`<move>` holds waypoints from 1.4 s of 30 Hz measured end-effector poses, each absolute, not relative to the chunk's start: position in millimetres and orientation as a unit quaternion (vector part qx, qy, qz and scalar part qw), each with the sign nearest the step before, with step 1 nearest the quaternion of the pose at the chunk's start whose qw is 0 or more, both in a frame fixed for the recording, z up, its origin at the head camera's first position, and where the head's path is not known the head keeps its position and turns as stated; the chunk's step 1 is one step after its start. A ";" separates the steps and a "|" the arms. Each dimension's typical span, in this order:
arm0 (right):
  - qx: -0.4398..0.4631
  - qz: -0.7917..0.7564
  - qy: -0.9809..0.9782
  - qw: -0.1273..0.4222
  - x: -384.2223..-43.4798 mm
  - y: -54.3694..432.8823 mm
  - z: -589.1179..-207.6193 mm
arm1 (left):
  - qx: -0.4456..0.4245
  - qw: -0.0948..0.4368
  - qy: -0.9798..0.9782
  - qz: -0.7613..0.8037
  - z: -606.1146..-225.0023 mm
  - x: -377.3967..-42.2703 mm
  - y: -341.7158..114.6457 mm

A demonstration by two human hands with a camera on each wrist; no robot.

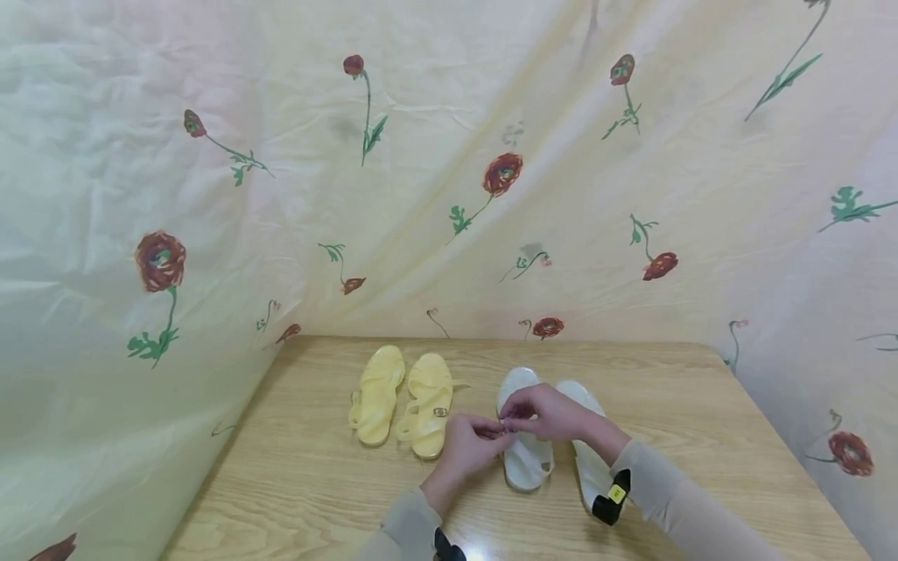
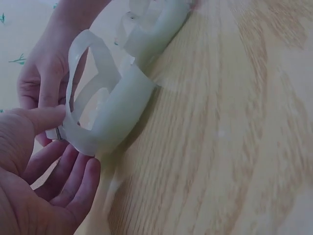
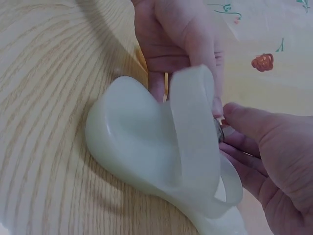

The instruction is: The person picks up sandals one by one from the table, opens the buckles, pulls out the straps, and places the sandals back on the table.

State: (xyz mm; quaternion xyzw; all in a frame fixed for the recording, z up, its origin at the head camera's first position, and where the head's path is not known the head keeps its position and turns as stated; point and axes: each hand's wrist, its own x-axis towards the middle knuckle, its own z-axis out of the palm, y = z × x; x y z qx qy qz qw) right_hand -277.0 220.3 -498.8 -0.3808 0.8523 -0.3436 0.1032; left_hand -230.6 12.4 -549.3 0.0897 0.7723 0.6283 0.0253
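Observation:
Both hands meet at the left side of a white sandal (image 1: 525, 467), the left one of a pair. My left hand (image 1: 468, 448) pinches its ankle strap (image 2: 80, 137) near a small metal buckle (image 2: 59, 133), thumb above and fingers below. From the other side my right hand (image 1: 554, 413) pinches the strap's end at the buckle (image 3: 219, 130) between thumb and fingers. In the right wrist view the strap stands up in a loop over the heel. The fingers partly hide the buckle, so whether it is fastened cannot be seen. The other white sandal (image 1: 582, 397) lies beneath my right forearm.
A pair of yellow sandals (image 1: 380, 397) lies side by side left of the white pair. All rest on a wood-grain table (image 1: 302, 483). Cream cloth with red flowers (image 1: 421, 234) hangs behind the table and at its sides.

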 end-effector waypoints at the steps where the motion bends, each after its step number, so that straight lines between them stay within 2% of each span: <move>1: -0.379 -0.344 0.853 0.104 -276.9 220.4 -498.7 | 0.090 0.030 0.770 0.630 -549.7 -230.5 12.9; 10: -0.402 -0.327 0.846 0.123 -278.5 219.1 -494.8 | 0.093 0.037 0.796 0.597 -548.8 -229.6 14.3; 16: -0.409 -0.285 0.857 0.134 -280.3 217.4 -487.1 | 0.121 0.003 0.821 0.558 -544.3 -229.3 14.6; 28: -0.439 -0.285 0.848 0.086 -274.9 221.5 -495.0 | 0.114 -0.006 0.834 0.540 -542.8 -228.9 14.0; 34: -0.409 -0.313 0.851 0.106 -274.1 224.0 -496.5 | 0.115 0.009 0.810 0.575 -547.0 -225.5 12.5; 42: -0.423 -0.325 0.837 0.123 -279.7 216.9 -492.3 | 0.116 -0.018 0.804 0.583 -551.1 -229.6 14.7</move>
